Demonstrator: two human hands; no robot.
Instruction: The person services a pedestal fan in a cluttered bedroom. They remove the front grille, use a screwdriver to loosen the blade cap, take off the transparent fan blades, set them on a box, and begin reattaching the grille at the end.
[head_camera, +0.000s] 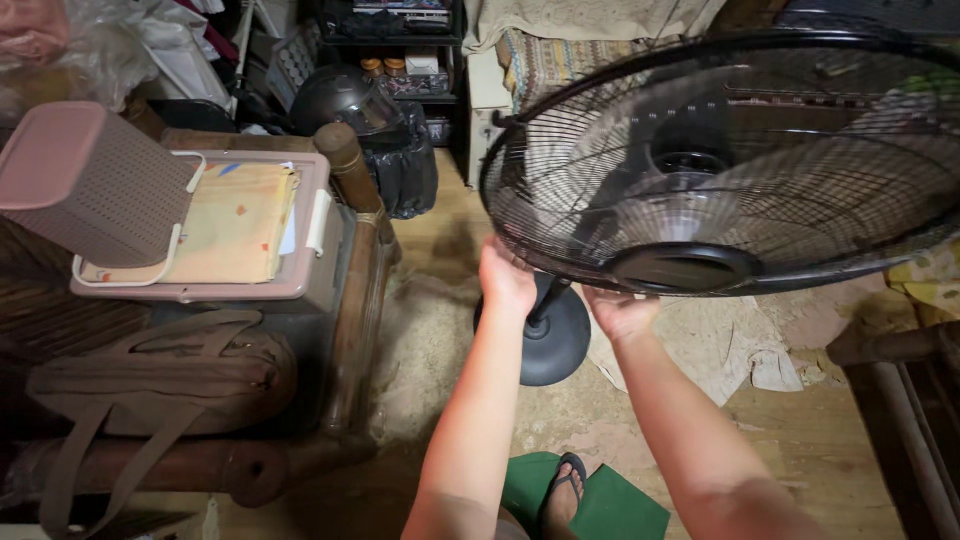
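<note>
A black standing fan fills the upper right; its round wire guard (560, 150) faces me, with a dark hub cap (685, 265) at the front. My left hand (505, 278) grips the lower left rim of the guard. At the lower rim just left of the hub, my right hand (622, 312) presses from below. The fan's thin pole runs down between my hands to a round black base (555, 340) on the floor. Blades inside the guard look blurred.
At left stands a pink lidded box (310, 270) with a pink perforated basket (90, 180) on it, and a brown bag (170, 375) below. A dark helmet (345, 100) sits behind. Cloth (730, 345) lies on the floor; my sandalled foot (565, 490) rests on green fabric.
</note>
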